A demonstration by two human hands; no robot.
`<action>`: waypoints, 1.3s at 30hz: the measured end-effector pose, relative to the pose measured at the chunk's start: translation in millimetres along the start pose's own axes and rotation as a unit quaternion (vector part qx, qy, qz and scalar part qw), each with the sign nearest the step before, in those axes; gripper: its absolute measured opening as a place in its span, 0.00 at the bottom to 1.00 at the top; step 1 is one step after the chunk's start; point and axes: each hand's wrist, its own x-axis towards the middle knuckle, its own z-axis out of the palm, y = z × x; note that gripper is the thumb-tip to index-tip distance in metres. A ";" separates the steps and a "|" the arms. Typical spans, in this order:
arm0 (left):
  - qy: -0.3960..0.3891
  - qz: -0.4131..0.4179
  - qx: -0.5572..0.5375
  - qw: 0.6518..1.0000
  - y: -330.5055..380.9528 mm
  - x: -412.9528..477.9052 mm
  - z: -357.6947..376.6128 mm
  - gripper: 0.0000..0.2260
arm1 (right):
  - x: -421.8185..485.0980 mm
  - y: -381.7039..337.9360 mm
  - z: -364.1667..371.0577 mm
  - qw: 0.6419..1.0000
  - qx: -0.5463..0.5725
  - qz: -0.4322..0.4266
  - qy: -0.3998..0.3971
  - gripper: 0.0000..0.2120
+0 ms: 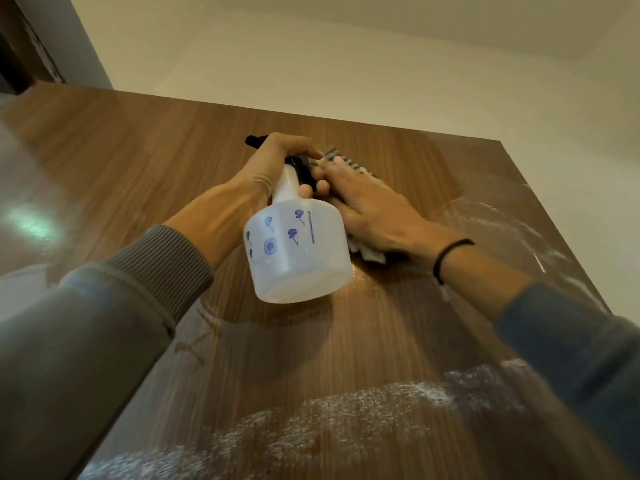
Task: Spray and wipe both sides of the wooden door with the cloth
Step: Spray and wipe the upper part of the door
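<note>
Two hands are up on the wooden door [173, 161], and the view is tilted toward its top edge and the cream wall [311, 64] above it.

My left grip [273, 168] is wrapped around the neck of the spray bottle [298, 251], fingers curled in under the black trigger head. It's a translucent white plastic bottle with little blue flower prints and a blue line down the side. It's tipped so the flat bottom faces me, and the black nozzle pokes out up and to the left past my knuckles. It looks held just off the wood, though I can't really tell if it touches.

My right grip [374, 209] is released and laid flat, fingers straight, pressing the cloth [367, 252] against the door just to the right of the bottle. The cloth is mostly hidden under my palm. A whitish bit sticks out below near my wrist, and a grey striped edge shows past my fingertips. The two grips come really close together by the bottle neck.

On the door there's a misty white patch of spray droplets [311, 420] across the lower part, plus more streaky wet marks over toward the right edge. I've got a black wristband [446, 258] on my right wrist and grey-blue sleeves [104, 323] on both arms.
</note>
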 end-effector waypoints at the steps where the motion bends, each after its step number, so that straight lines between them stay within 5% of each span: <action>1: 0.007 0.005 0.004 1.000 0.1 -1.3 0.9 0.07 | -6.6 6.7 -5.0 1.000 -0.002 -0.011 -0.008 0.22; 7: -0.015 -0.002 -0.007 1.000 1.3 -1.1 0.9 0.08 | -5.9 1.5 -10.5 0.992 -0.010 0.124 0.014 0.22; 13: -0.029 -0.022 0.018 0.999 2.3 -2.5 0.0 0.10 | -67.3 -11.5 -4.6 0.999 -0.009 0.002 -0.039 0.25; 19: -0.033 -0.042 0.002 0.999 4.3 -8.9 2.3 0.09 | -74.8 21.9 -27.4 0.985 0.000 0.172 0.020 0.23; 26: -0.038 -0.066 0.021 0.997 -4.0 -9.3 32.3 0.09 | -124.3 7.1 -32.7 0.994 -0.003 -0.012 -0.111 0.31; 39: -0.061 -0.068 0.048 0.995 -19.0 -22.7 82.2 0.09 | -137.1 53.6 -98.1 0.953 0.125 0.246 0.125 0.21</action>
